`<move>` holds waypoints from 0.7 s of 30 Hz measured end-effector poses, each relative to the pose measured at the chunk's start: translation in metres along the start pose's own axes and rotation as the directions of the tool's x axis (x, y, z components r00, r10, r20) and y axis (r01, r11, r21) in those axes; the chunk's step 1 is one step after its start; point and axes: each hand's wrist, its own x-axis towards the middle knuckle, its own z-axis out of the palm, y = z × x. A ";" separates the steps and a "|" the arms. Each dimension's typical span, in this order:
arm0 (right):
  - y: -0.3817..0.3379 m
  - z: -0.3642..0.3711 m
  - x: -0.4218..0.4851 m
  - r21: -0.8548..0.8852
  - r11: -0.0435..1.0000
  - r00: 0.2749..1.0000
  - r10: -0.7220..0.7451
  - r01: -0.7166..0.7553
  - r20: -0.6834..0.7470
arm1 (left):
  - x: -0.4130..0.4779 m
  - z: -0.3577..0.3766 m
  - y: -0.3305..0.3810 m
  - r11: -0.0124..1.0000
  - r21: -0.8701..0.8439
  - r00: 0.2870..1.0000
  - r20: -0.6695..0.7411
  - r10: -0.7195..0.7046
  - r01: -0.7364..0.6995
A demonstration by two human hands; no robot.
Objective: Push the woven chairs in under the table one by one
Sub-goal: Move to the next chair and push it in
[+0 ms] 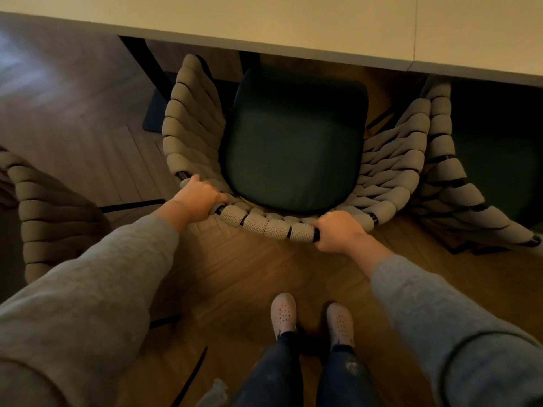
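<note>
Grey sleeves (88, 289) end in left hand (199, 198) and right hand (338, 230), gripping rim of woven chair (188, 127) near table (264, 22).

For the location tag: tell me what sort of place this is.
Probably a dining room at home: a long pale table, woven chairs with dark seat cushions set at it, and a herringbone wood floor.

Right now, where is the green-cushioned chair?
Head view, centre: the green-cushioned chair, seat front at the table edge, between left chair and right chair; left hand and right hand grip its back.
</note>
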 end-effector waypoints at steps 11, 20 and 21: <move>0.032 -0.033 0.010 -0.005 0.999 0.998 0.043 -0.043 0.038 | 0.020 -0.015 0.002 0.989 -0.147 0.996 -0.093 -0.005 -0.009; 0.026 -0.039 0.033 0.030 0.992 0.990 0.123 -0.122 -0.069 | 0.036 -0.008 -0.016 0.987 -0.160 0.997 -0.074 -0.011 -0.001; 0.024 -0.037 0.034 0.030 0.993 0.990 0.118 -0.116 -0.077 | 0.035 -0.006 -0.018 0.988 -0.151 0.998 -0.069 -0.012 0.001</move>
